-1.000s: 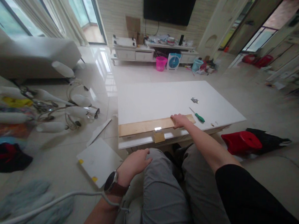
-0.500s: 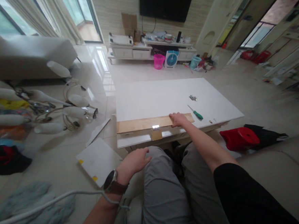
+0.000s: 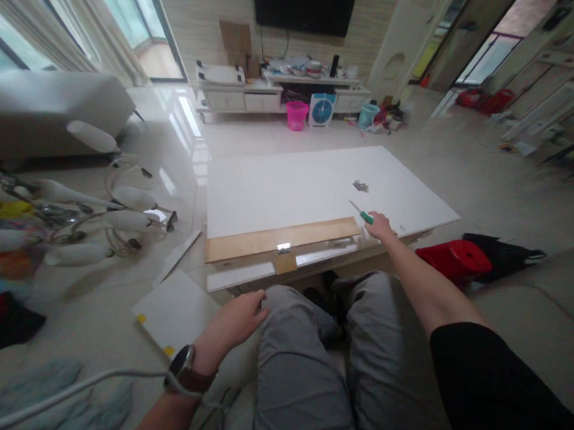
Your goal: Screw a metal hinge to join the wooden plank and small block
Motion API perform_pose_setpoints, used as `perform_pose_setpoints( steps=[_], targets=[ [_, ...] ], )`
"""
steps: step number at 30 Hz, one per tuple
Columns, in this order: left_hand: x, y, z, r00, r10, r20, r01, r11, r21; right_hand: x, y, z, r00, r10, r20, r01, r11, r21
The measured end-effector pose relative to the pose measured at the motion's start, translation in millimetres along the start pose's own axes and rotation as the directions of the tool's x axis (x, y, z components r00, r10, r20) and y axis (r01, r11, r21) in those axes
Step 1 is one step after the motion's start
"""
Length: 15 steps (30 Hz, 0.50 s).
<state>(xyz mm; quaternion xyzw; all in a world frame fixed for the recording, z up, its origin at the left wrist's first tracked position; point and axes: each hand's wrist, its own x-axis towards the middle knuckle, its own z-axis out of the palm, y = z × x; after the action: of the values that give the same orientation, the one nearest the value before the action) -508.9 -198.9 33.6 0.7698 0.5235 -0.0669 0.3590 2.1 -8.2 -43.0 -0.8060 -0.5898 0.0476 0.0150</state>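
Observation:
My right hand [image 3: 378,226] is closed around the green handle of a screwdriver [image 3: 367,217], at the near side of a white table [image 3: 289,189]. The screwdriver's shaft points away to the left. A light wooden strip [image 3: 285,236] lies along the table's near edge, just left of that hand. A shiny metal hinge [image 3: 283,247] sits on the strip's edge, with a small wooden piece [image 3: 286,263] hanging below it. Beside my left knee hovers my left hand [image 3: 238,318], its fingers loosely bent and thumb apart; nothing clear shows in it.
A small pile of metal hardware [image 3: 360,186] lies on the tabletop. On the floor to the left are a white panel [image 3: 182,306] and a lamp with several white arms [image 3: 135,198]. A red stool [image 3: 455,261] stands at the right. A grey cable [image 3: 109,374] crosses my left wrist.
My right hand has let go of the wooden strip, moved right and taken hold of the screwdriver. My left hand stays near my knee. The view has shifted slightly.

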Motion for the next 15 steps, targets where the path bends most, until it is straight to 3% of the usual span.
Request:
perform_pose_setpoints(
  steps=[6,11,15],
  targets=[
    [1,-9,9.1,0.998,-0.040,-0.052,0.035,0.994,-0.106,14,11,41,0.997,0.078,0.020,-0.079,0.994,0.079],
    [-9,5,1.9,0.983,-0.185,0.009,0.184,0.982,0.042,25,15,44,0.988,0.153,-0.018,-0.150,0.982,0.112],
    [-6,11,0.6,0.986,-0.163,0.032,0.162,0.986,0.035,21,21,47,0.985,0.161,-0.064,-0.150,0.977,0.151]
  ],
)
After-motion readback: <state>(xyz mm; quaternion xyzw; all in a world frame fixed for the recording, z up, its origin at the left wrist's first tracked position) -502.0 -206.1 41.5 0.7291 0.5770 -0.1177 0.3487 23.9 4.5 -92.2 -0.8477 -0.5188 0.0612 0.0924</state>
